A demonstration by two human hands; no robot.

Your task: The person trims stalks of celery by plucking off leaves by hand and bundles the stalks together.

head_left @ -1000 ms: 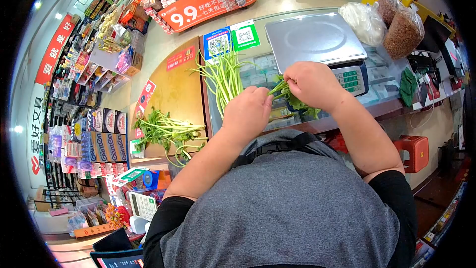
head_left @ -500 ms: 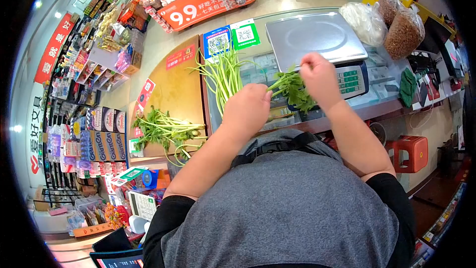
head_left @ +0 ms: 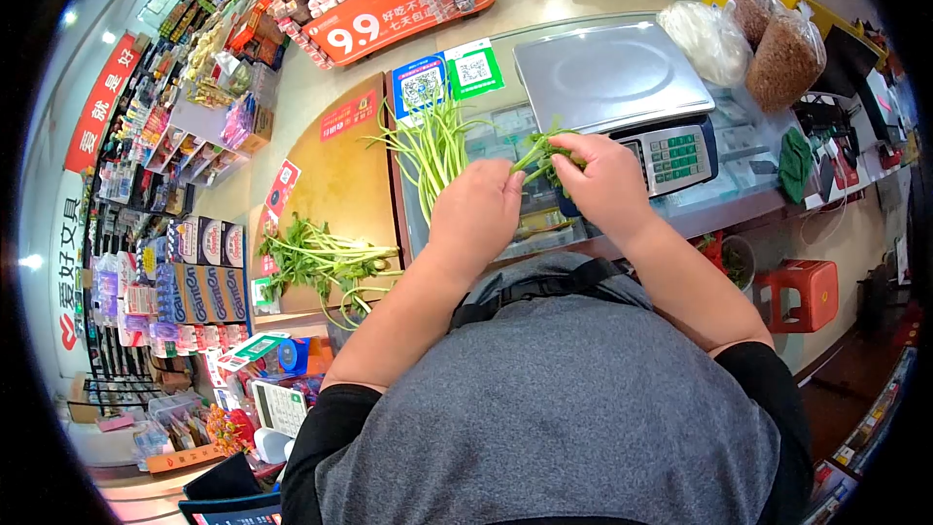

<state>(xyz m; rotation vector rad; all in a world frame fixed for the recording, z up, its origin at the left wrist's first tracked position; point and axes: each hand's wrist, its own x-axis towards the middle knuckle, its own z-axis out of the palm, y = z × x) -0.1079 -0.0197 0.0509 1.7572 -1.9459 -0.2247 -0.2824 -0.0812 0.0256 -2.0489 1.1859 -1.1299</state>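
My left hand (head_left: 478, 212) is closed around a thin green celery stalk (head_left: 528, 161) over the glass counter's near edge. Close beside it, my right hand (head_left: 604, 183) pinches the leafy end of that celery, and its fingers hide part of the leaves. Long stripped celery stalks (head_left: 428, 151) lie on the glass, just beyond my left hand. A bunch of leafy celery (head_left: 330, 258) rests on the wooden counter (head_left: 335, 170) to the left.
A digital scale (head_left: 612, 76) stands beyond my right hand. QR code cards (head_left: 473, 69) lie left of it. Plastic bags (head_left: 787, 58) and a green cloth (head_left: 795, 167) are at the right. Below the counter are a red stool (head_left: 802, 297) and a bin (head_left: 739, 262) containing leaves.
My right hand has come down and left, from beside the scale to close by my left hand. Its fingers now cover part of the leafy end that showed below it.
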